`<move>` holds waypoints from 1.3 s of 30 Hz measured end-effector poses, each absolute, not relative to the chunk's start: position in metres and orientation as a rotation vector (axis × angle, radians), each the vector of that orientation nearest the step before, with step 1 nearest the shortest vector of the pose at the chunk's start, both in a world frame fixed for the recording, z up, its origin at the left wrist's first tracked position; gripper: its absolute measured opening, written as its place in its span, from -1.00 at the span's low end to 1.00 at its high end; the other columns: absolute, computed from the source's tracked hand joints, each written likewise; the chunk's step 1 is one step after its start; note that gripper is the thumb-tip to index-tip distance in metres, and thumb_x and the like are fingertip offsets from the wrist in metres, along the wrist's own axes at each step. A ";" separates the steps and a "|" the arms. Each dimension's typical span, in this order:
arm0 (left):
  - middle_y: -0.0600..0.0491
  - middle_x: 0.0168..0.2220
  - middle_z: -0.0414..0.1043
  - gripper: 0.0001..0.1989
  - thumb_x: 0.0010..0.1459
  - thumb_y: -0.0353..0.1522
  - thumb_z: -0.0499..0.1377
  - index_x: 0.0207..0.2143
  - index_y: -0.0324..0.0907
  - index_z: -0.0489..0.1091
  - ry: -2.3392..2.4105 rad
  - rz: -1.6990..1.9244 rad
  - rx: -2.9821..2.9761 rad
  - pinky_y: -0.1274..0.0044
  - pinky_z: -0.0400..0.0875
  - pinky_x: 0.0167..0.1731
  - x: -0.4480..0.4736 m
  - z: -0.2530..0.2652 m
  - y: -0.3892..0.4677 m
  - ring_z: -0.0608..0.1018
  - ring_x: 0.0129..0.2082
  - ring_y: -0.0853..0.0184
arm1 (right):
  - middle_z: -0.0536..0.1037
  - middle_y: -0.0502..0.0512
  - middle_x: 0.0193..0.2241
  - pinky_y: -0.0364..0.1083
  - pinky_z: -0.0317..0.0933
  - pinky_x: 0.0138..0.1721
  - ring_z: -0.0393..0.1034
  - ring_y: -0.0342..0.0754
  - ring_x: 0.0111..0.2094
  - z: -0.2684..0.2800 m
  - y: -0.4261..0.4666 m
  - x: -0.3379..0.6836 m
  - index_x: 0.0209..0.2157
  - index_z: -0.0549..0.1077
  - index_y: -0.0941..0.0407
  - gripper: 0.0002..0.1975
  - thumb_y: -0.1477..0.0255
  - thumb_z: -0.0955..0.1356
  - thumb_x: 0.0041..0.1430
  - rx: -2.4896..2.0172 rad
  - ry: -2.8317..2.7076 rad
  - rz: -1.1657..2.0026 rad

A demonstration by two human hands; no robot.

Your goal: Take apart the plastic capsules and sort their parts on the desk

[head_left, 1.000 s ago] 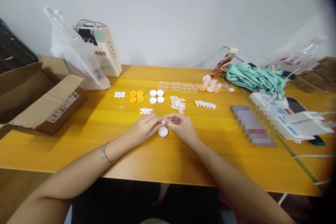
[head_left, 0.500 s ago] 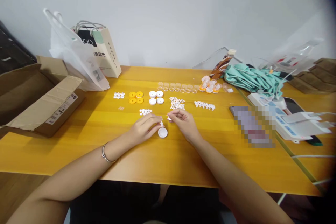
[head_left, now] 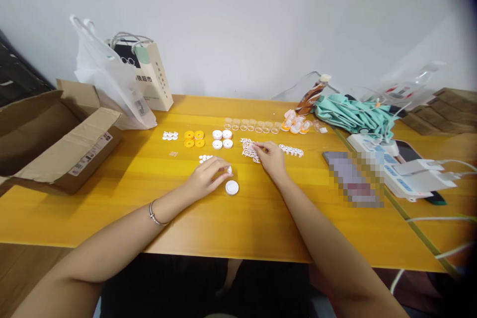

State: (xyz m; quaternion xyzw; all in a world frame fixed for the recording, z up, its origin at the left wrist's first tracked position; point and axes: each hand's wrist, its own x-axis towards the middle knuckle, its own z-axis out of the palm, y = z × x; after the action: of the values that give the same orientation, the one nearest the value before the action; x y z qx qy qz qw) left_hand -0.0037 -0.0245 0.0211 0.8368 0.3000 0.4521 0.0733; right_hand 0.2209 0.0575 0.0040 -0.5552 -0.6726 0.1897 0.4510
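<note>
My left hand (head_left: 209, 177) is closed, pinching a small white plastic part (head_left: 229, 170) between thumb and fingers. Just below those fingertips a round white cap (head_left: 231, 188) lies flat on the table. Further right, my right hand (head_left: 272, 159) has its thumb and fingertips together at a pile of white openwork plastic pieces (head_left: 246, 147); whether one is pinched there is too small to tell. Small white discs (head_left: 205, 158) lie behind my left hand, partly covered by it. A row of white toothed pieces (head_left: 292, 150) sits beyond my right hand.
White round caps (head_left: 222, 139), yellow round caps (head_left: 194, 139) and small white parts (head_left: 170, 135) stand in groups. Clear cups (head_left: 252, 125) line up behind. A cardboard box (head_left: 85, 154) is at left; a phone (head_left: 352, 179) and power strip (head_left: 387, 166) are at right.
My right hand has moved away from my left, forward and to the right, onto the openwork pieces. My left hand stays near the cap, still pinching the small white part.
</note>
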 end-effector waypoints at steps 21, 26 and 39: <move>0.06 -0.41 0.31 -0.85 0.13 -0.38 0.13 -0.23 -0.24 0.35 1.032 1.345 2.453 0.62 0.31 -0.48 -0.004 0.018 -0.021 0.33 -0.49 0.48 | 0.51 0.01 -0.40 -0.13 0.19 -0.32 0.37 -0.12 -0.37 0.026 -0.010 0.171 -0.29 0.43 0.08 -0.79 0.28 0.34 0.02 -0.968 -1.796 1.012; 0.04 -0.38 0.35 -0.83 0.14 -0.37 0.13 -0.20 -0.23 0.35 0.993 1.327 2.457 0.58 0.36 -0.41 -0.003 0.016 -0.021 0.38 -0.45 0.46 | 0.51 0.00 -0.44 -0.13 0.23 -0.29 0.40 -0.14 -0.36 0.023 -0.010 0.167 -0.36 0.39 0.11 -0.83 0.32 0.35 0.01 -0.968 -1.663 1.200; -0.05 -0.26 0.37 -0.76 0.15 -0.34 0.11 -0.13 -0.21 0.32 1.066 1.233 2.463 0.46 0.39 -0.23 -0.003 0.021 -0.027 0.44 -0.27 0.34 | 0.47 -0.01 -0.60 -0.15 0.16 -0.46 0.32 -0.14 -0.55 0.041 0.045 0.276 -0.38 0.42 0.14 -0.86 0.41 0.35 -0.05 -1.726 -1.652 0.708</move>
State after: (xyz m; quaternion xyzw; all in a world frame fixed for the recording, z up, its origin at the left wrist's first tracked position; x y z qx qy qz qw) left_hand -0.0032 -0.0271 0.0214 0.8302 0.3595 0.4156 0.0940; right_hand 0.2765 0.0449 0.0406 -0.6565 -0.6282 0.2692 0.3194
